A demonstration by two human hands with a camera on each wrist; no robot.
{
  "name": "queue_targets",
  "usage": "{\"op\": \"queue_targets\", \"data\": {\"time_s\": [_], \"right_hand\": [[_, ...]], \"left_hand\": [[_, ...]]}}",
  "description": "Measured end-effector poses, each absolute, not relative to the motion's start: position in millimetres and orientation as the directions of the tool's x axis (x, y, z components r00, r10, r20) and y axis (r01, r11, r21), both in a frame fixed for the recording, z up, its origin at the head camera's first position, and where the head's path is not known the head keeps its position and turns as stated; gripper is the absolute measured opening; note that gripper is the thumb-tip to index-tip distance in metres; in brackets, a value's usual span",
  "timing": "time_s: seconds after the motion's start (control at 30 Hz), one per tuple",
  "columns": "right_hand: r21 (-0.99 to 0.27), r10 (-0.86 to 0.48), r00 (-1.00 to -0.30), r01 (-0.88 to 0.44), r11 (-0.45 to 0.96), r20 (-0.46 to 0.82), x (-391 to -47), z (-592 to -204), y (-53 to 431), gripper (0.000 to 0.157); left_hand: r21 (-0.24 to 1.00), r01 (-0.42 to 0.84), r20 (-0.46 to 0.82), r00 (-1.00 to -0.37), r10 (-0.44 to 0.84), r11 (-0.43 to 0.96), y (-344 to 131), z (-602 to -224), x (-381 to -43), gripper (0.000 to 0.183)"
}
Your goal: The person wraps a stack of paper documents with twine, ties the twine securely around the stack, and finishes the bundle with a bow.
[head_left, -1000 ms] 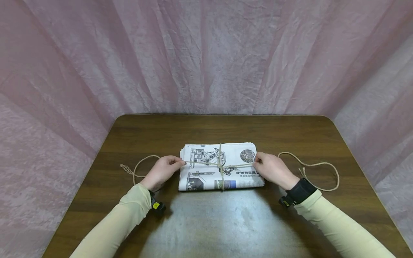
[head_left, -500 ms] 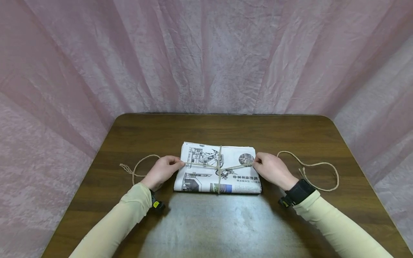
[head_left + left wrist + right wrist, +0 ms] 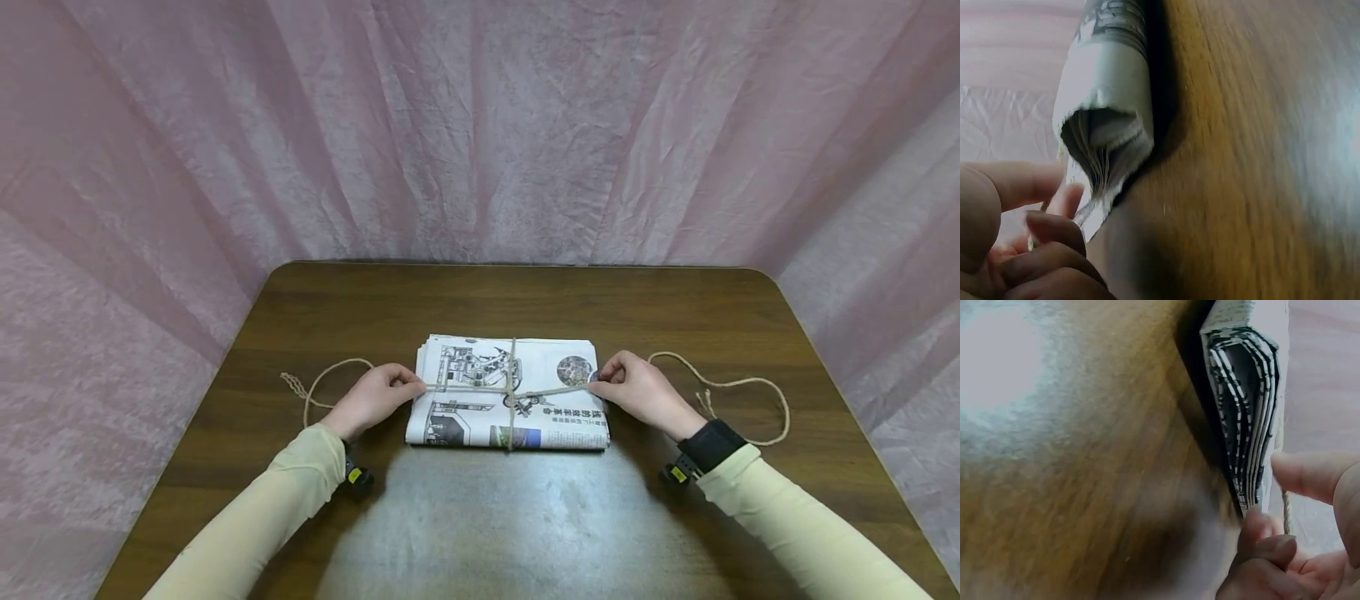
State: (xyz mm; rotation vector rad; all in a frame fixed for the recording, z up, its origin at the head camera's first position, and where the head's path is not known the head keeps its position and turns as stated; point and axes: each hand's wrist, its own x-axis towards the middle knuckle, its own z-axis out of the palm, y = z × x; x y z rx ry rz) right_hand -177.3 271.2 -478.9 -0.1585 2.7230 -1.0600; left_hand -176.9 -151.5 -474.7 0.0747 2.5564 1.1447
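A folded stack of newspapers point(image 3: 450, 427) lies on the table. Beige twine point(image 3: 512, 425) runs front to back over its top and crosses another length at a knot point(image 3: 512, 395) near the middle. At the stack's left edge my left hand point(image 3: 373, 400) holds one length of twine with bent fingers; in the left wrist view my thumb point(image 3: 1022, 181) is beside the open paper ends. My right hand point(image 3: 643, 396) holds the other length by the right edge. The right wrist view has the twine point(image 3: 1287, 512) passing between thumb and fingers, next to the layered paper edges point(image 3: 1244, 419).
A loose twine tail point(image 3: 318, 383) with a frayed end curls on the wooden table point(image 3: 480, 300) behind my left hand. A longer tail point(image 3: 772, 392) loops beyond my right hand. Pink curtains point(image 3: 480, 133) hang past the table's far edge.
The newspaper stack has shifted slightly left and toward me, tilting and straightening a little. My right hand's fingers have spread and lifted somewhat. The left hand has barely moved.
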Motion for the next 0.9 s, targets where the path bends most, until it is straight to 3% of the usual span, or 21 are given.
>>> {"op": "queue_targets", "data": {"time_s": [0.17, 0.37, 0.67, 0.9], "right_hand": [[-0.646, -0.191, -0.957, -0.005, 0.764, -0.219, -176, -476, 272, 0.049], [-0.677, -0.228, -0.939, 0.007, 0.736, -0.258, -174, -470, 276, 0.047], [-0.779, -0.167, -0.911, 0.214, 0.589, -0.377, -170, -475, 276, 0.045], [-0.806, -0.105, -0.928, 0.250, 0.536, -0.357, -163, -478, 272, 0.045]], "left_hand": [[0.666, -0.127, -0.333, -0.932, 0.141, 0.735, -152, -471, -175, 0.044], [0.589, 0.025, -0.271, -0.936, 0.227, 0.807, -147, -465, -173, 0.040], [0.724, -0.062, -0.286, -0.933, 0.218, 0.687, -149, -470, -175, 0.035], [0.775, -0.107, -0.253, -0.956, 0.150, 0.622, -150, -478, -169, 0.033]]}}
